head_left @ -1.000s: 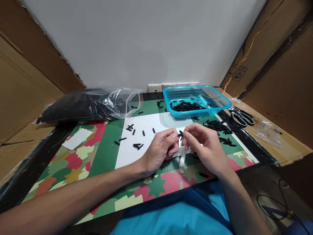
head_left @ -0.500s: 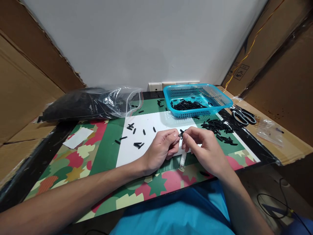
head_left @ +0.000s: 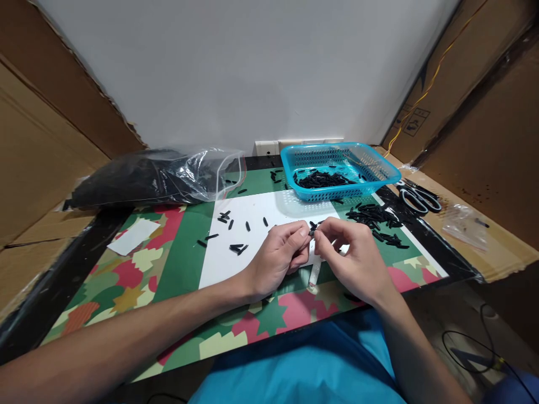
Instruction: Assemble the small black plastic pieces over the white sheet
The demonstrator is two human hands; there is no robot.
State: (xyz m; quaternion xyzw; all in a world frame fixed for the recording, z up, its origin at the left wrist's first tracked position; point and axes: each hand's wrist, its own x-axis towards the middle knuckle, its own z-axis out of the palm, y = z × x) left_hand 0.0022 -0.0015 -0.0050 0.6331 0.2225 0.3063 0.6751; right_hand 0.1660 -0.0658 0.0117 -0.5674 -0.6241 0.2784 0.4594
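Barely shifted since a second ago, fingertips drawn slightly closer: left hand [head_left: 275, 255] and right hand [head_left: 353, 258] pinching one small black piece [head_left: 312, 228] between them above the white sheet [head_left: 252, 235]. Largest stock untouched in the clear plastic bag [head_left: 155, 177]; a modest layer in the blue basket [head_left: 339, 168]; loose pile [head_left: 374, 219] waiting beside it. Early going, apparently.
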